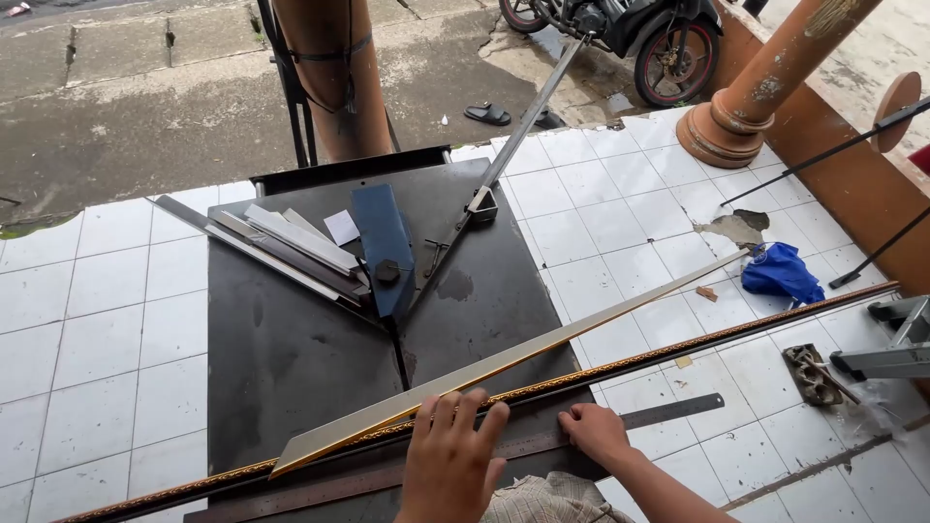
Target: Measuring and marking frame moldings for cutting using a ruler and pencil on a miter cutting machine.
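A: Start at the left. What lies on the dark metal table [291, 358]?

B: A bundle of loose moulding offcuts [291, 242] at the far left, then the blue-bodied mitre cutter [385, 247] in the middle, with its one long handle [528, 121] slanting up and away to the right.

A: And nearer the person?

B: Two long lengths. The gold-faced moulding strip [504, 363] lies aslant, its pointed cut end at the lower left. Just beside it, along the table's near edge, runs the dark ornamented frame moulding [727, 334]. A steel ruler [668, 414] lies below that.

A: The hands?

B: The left hand [450, 455] is flat, fingers spread, pressing down on the ornamented moulding near the strip and gripping nothing. The right hand [593, 431] rests loosely curled, fingertips on the ruler's edge, with no firm hold that I can see.

A: Which step, do you judge?

B: Measuring or lining up, I'd say: one length held steady against the ruler. The next move likely calls for keeping it from sliding while a mark is set.

A: To the right, on the tiled floor [601, 194]?

B: One blue cloth [783, 273], and a motorbike [620, 34] at the top.
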